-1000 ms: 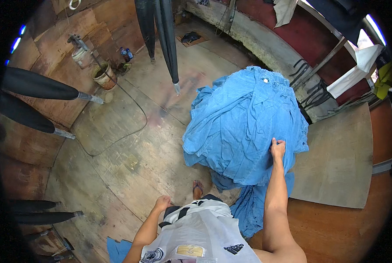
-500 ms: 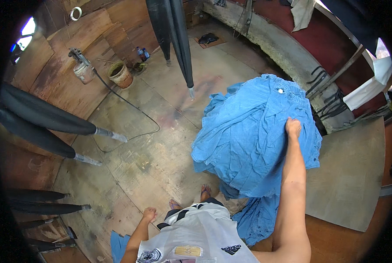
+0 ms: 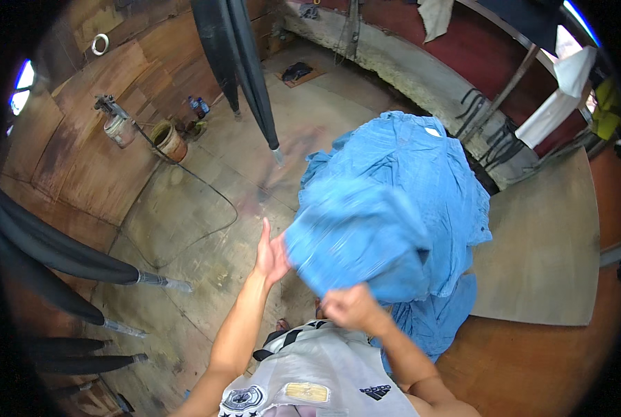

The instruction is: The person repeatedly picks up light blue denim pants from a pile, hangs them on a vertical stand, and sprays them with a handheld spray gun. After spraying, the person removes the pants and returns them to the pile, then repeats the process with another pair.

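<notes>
In front of me a blue garment (image 3: 355, 233), smeared by motion, is lifted off a heap of blue denim-like clothes (image 3: 439, 184). My right hand (image 3: 355, 308) is closed on the near edge of this garment, low in front of my shirt. At the garment's left edge is my left hand (image 3: 273, 257), open with fingers pointing up and the palm turned toward the cloth; whether it touches I cannot tell. The heap has a gathered waistband at its far end and a white patch near it. More blue cloth (image 3: 439, 309) hangs below the heap on the near side.
Long black tapered forms (image 3: 67, 236) with clear-wrapped tips jut in from the left; more black forms (image 3: 251, 83) hang at the back. A spray gun with a cup (image 3: 118, 128) hangs by the wooden wall, its hose trailing across the floor. A bucket (image 3: 169, 142) and a curved board (image 3: 543, 243) stand nearby.
My right hand has drawn back from the top of the heap toward my body, pulling one blue garment with it. My left hand has risen from beside my waist to that garment.
</notes>
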`<state>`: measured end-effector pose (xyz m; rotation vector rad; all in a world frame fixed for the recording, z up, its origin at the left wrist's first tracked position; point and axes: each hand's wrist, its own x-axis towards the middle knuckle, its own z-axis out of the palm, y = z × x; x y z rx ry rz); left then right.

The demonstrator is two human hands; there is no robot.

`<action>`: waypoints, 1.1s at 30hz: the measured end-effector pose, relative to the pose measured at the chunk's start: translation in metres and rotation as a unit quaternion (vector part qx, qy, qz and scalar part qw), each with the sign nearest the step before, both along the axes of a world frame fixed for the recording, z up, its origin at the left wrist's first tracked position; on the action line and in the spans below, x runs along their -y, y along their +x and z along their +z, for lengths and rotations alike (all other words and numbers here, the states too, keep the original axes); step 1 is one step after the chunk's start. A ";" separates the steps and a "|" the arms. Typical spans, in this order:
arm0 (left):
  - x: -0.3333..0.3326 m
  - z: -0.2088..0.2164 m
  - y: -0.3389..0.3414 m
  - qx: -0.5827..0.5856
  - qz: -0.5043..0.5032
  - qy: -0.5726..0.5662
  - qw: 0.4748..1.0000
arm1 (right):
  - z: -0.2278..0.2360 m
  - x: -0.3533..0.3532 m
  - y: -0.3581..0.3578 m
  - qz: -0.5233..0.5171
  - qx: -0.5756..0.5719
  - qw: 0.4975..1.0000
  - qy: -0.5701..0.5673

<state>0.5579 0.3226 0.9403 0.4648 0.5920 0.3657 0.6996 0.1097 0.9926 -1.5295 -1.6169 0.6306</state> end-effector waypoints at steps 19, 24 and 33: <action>0.182 0.089 -0.105 0.030 -0.447 0.649 0.615 | 0.012 0.183 -0.163 -0.477 -0.481 0.724 -0.130; 0.204 0.040 -0.105 0.130 -0.538 0.466 0.690 | -0.006 0.202 -0.204 -0.498 -0.408 0.754 -0.131; 0.223 0.039 -0.088 0.055 -0.328 0.378 0.864 | -0.029 0.251 -0.235 -0.656 -0.498 0.565 0.049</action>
